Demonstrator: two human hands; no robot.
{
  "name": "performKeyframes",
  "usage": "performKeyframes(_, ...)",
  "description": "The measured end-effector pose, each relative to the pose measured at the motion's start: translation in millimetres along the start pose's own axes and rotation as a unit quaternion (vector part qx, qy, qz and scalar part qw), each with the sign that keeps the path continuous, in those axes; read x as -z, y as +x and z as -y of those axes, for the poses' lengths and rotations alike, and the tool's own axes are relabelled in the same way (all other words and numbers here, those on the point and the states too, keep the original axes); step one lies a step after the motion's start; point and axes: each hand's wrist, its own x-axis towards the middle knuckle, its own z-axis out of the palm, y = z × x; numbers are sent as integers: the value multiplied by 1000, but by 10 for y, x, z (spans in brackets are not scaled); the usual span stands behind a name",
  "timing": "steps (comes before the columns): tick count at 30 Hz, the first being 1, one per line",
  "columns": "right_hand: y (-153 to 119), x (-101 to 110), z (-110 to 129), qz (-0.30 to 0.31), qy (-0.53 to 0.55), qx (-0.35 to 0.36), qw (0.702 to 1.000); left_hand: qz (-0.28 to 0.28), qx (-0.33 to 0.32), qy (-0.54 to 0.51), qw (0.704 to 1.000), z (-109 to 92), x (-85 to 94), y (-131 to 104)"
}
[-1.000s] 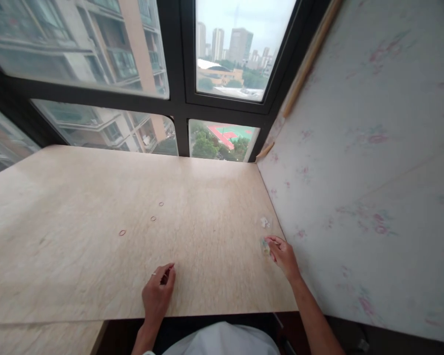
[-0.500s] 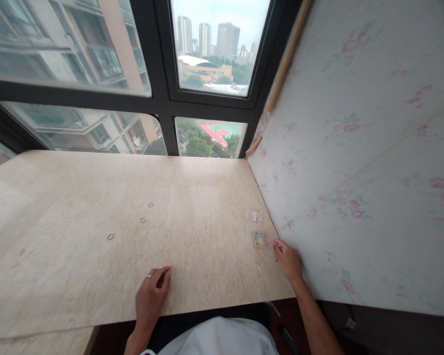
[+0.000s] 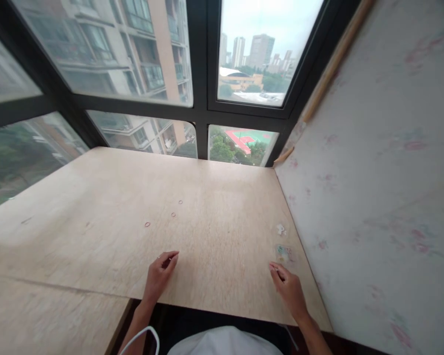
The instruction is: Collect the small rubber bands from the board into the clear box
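My left hand (image 3: 161, 274) rests low over the tabletop (image 3: 214, 236), thumb and fingertips brought together in a loose pinch. Whether anything is between them I cannot make out. On the other side, my right hand (image 3: 286, 287) pinches with thumb and forefinger, just below a small clear plastic box (image 3: 284, 253) with coloured bits in it. What the fingertips hold, if anything, is too small to name. Beyond the left hand lie three thin rings like small bands: a reddish one (image 3: 147, 224), a middle one (image 3: 173, 215) and a far one (image 3: 180, 202).
Small white pieces (image 3: 281, 230) lie beyond the box, near the flowered wall (image 3: 355, 207) on the right. Dark window frames (image 3: 202, 118) border the far edge. A white cable (image 3: 154, 333) loops by the left forearm.
The view has swung left, so everything sits further right. My right hand has come away from the box's right side and moved left and nearer to me. The rings stay put.
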Motion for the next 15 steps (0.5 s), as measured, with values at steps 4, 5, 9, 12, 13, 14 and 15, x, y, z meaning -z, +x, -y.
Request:
performKeyframes(4,-132,-357,-78,40,-69,32,996,-94,31,33,995,141,332,370)
performKeyframes(5,-143,-408,-102,26,-95,30,995,-115,37,66,991,184,421,479)
performKeyframes(9,-115,-476,-176,-32,-154,16,987,-114,76,210,968,330,707,895)
performKeyframes(12,-84,-468,-208,-38,-166,21,985,-78,91,282,952,399,799,1121)
performKeyframes(13,-80,-466,-216,-37,-171,23,984,-58,93,294,949,415,809,1175)
performKeyframes(14,-78,-466,-225,-38,-176,22,983,-38,94,301,948,429,813,1217)
performKeyframes(15,-79,-467,-233,-38,-182,21,982,-21,94,303,948,440,812,1248)
